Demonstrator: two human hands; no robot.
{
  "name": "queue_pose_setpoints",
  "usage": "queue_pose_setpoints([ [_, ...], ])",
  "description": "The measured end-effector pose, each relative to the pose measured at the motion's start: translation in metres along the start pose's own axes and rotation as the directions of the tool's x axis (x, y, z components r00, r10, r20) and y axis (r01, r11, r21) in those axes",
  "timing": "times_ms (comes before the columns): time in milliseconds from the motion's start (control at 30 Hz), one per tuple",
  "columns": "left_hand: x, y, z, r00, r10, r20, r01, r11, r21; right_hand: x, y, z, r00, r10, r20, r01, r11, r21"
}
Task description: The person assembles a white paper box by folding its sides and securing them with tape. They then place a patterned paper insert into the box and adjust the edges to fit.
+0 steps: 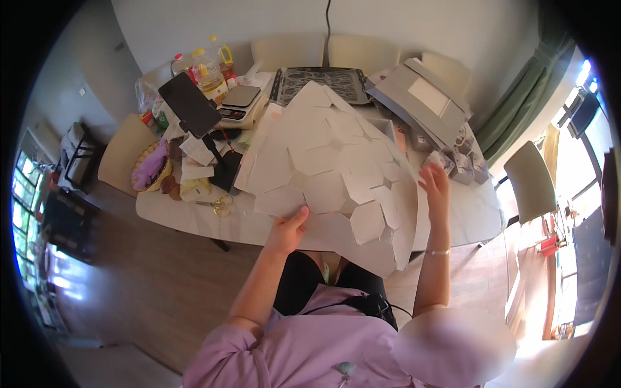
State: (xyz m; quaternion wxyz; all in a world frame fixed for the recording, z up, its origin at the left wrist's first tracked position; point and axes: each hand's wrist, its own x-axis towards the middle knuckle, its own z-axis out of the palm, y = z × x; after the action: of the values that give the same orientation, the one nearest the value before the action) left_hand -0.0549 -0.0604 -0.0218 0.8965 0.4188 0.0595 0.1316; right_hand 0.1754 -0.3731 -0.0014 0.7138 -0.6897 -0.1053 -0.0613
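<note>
A large white cardboard sheet (pixel 323 187) with cut lines in angular, many-sided shapes lies tilted over the middle of the table, its lower corner hanging past the near edge. My left hand (pixel 286 234) grips the sheet's near left edge, thumb on top and fingers underneath, mostly hidden. Beside the sheet's right edge, my right hand (pixel 437 191) is raised with its fingers apart, and nothing shows in it. Small boxes (pixel 460 167) with printed sides stand just beyond that hand.
Flat grey card pieces (pixel 420 97) are stacked at the back right. A black patterned tray (pixel 343 84) lies behind the sheet. On the left are a phone (pixel 189 103) on a stand, a scale (pixel 238 107), oil bottles (pixel 208 76), scissors (pixel 222 205) and a basket (pixel 152 185) holding purple cloth.
</note>
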Motion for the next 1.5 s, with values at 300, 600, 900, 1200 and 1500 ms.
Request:
queue_pose_setpoints([
  [300,0.018,0.013,-0.022,0.961,-0.121,0.247,0.117,0.993,0.032,-0.075,-0.024,-0.056,0.955,0.227,0.192,-0.29,0.853,0.435],
  [600,0.007,0.049,-0.038,0.961,-0.074,0.265,0.004,0.967,0.254,-0.07,-0.037,-0.061,0.986,0.16,0.038,-0.162,0.985,0.052],
  [900,0.003,0.048,-0.028,0.962,-0.117,0.248,0.032,0.947,0.321,-0.062,-0.031,-0.038,0.951,0.138,0.276,-0.234,0.906,0.352],
  [1200,0.02,0.083,0.005,0.979,0.183,0.091,-0.2,0.771,0.605,-0.085,-0.051,-0.032,0.963,0.185,0.195,-0.239,0.921,0.308],
  [1500,-0.002,0.056,0.013,0.975,0.209,0.071,-0.205,0.735,0.646,-0.094,-0.07,-0.036,0.991,-0.06,0.118,0.083,0.976,-0.2],
])
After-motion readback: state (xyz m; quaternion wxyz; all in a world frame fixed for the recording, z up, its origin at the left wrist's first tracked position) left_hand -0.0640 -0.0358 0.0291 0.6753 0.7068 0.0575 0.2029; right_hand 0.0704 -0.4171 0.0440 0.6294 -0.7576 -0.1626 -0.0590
